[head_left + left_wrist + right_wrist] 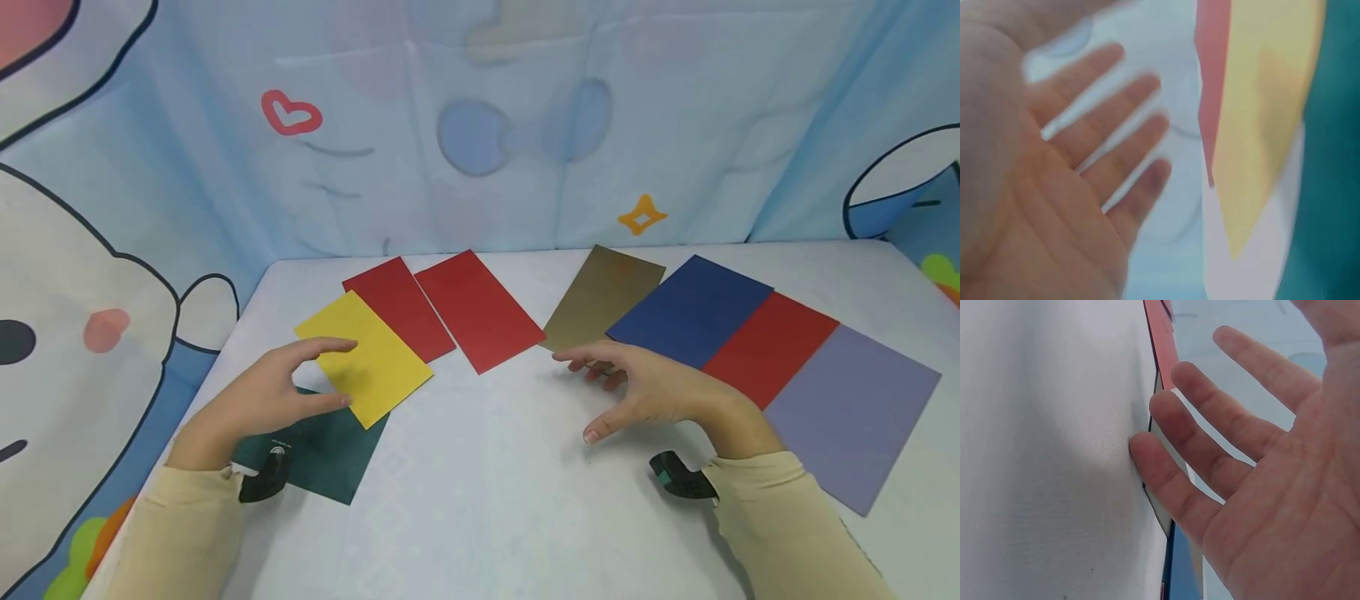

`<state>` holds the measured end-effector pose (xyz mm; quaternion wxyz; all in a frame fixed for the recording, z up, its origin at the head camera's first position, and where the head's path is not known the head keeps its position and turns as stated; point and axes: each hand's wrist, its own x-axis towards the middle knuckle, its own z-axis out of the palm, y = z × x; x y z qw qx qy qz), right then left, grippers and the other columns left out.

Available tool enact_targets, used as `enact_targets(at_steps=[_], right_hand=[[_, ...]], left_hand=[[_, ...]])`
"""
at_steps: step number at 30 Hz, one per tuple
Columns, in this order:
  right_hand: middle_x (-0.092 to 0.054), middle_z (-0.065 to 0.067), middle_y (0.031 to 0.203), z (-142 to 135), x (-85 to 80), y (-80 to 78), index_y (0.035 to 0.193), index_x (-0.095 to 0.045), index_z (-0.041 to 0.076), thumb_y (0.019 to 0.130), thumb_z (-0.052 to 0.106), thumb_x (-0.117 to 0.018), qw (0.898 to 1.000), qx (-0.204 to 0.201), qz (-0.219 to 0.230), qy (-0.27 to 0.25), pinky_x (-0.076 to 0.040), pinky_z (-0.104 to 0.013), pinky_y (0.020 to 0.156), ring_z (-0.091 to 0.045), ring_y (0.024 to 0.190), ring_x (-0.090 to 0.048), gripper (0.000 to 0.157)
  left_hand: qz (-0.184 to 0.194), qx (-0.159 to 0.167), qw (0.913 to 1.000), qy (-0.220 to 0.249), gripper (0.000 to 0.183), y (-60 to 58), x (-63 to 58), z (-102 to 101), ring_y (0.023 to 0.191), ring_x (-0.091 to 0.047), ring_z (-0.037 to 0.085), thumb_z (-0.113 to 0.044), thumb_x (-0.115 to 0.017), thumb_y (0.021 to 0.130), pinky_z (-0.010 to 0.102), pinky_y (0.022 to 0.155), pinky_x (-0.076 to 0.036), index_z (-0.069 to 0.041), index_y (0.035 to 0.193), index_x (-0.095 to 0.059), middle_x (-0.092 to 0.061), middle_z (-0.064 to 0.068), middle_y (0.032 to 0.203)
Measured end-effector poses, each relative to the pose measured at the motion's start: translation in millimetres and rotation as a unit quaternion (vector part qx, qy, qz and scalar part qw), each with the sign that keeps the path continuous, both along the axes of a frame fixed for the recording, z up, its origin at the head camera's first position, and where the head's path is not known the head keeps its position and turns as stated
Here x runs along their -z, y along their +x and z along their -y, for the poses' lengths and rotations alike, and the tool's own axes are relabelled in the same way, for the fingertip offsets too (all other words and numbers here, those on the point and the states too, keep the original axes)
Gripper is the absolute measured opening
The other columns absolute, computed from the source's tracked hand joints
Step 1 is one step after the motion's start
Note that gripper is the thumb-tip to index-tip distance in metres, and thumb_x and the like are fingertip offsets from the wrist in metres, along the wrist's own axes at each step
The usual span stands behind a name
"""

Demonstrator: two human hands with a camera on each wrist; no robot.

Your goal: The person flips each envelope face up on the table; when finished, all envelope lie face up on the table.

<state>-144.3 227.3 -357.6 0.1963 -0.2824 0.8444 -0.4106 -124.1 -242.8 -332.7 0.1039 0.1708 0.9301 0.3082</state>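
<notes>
My left hand (262,387) hovers with fingers spread above a yellow sheet (386,358) and a dark green sheet (337,458). The yellow one overlaps a corner of the green and part of a red sheet (405,304). In the left wrist view its palm and separated fingers (1129,147) hold nothing. My right hand (660,383), also holding nothing, is over the white table, close to a gold sheet (603,292) and a blue sheet (686,304). Its fingers (1172,475) are loosely extended in the right wrist view. Another red sheet (480,312) lies between the hands.
Right of the blue sheet lie a third red sheet (772,346) and a lavender sheet (847,417), edge against edge. The white table (480,500) meets a light blue printed curtain (375,192) at the back. A dark device (678,477) sits at the right cuff, another (266,477) at the left.
</notes>
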Motion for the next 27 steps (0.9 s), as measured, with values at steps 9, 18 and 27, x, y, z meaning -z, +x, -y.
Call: enact_targets(at_steps=[9,18,27], right_hand=[[-0.054,-0.010,0.138,0,0.3,0.6,0.150,-0.048,0.014,0.074,0.031,-0.092,1.000,0.006,0.011,-0.009,-0.041,-0.054,0.104,-0.031,0.126,-0.049,0.089],[-0.054,-0.010,0.138,-2,-1.0,0.8,0.149,-0.049,0.013,0.074,0.030,-0.092,1.000,0.009,0.009,-0.006,-0.041,-0.054,0.105,-0.031,0.126,-0.049,0.088],[-0.054,-0.009,0.137,-2,1.5,0.3,0.148,-0.049,0.012,0.073,0.033,-0.092,1.000,0.008,0.005,-0.003,-0.042,-0.053,0.105,-0.029,0.124,-0.051,0.089]], left_hand=[[0.052,-0.057,0.9966,0.028,0.094,-31.2,14.2,-30,0.144,-0.026,0.040,-0.038,-0.084,0.080,0.067,0.103,-0.037,-0.023,0.158,-0.034,-0.027,0.012,0.161],[0.067,-0.052,0.9962,0.021,0.096,-33.2,23.7,-34,0.144,-0.027,0.038,-0.037,-0.087,0.078,0.063,0.105,-0.038,-0.023,0.157,-0.035,-0.030,0.013,0.160],[0.107,0.009,0.9942,0.004,0.093,-27.8,19.8,-46,0.142,-0.031,0.034,-0.036,-0.086,0.079,0.050,0.103,-0.046,-0.017,0.156,-0.037,-0.035,0.011,0.158]])
